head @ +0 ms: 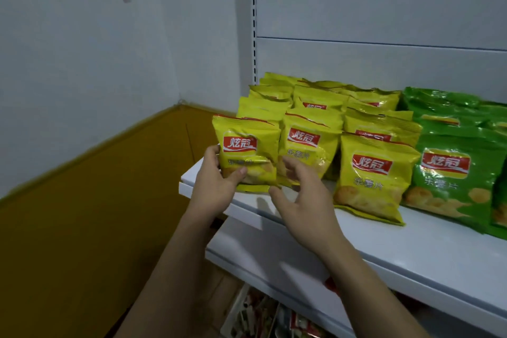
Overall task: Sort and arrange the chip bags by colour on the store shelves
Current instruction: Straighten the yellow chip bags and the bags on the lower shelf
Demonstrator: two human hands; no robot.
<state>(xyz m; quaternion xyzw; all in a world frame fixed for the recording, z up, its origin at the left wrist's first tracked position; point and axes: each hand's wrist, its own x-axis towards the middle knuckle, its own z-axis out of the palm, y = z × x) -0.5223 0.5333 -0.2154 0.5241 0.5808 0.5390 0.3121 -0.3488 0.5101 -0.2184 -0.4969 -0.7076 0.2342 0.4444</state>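
Observation:
A yellow chip bag point(247, 145) stands upright at the left end of the white shelf point(411, 250), and my left hand point(216, 181) grips its lower left side, thumb across the front. My right hand point(301, 195) hovers just right of that bag with fingers spread, holding nothing, its fingertips near the bag's bottom edge. Behind and to the right stand several more yellow bags point(375, 175) in rows. Green chip bags point(452, 181) fill the shelf further right.
The shelf's back panel point(384, 8) rises behind the bags, with a slotted upright point(253, 22) at its left. A lower shelf point(274, 277) juts out below. A basket of mixed packets point(263, 318) sits at the bottom. A pale wall and brown floor point(96, 214) lie left.

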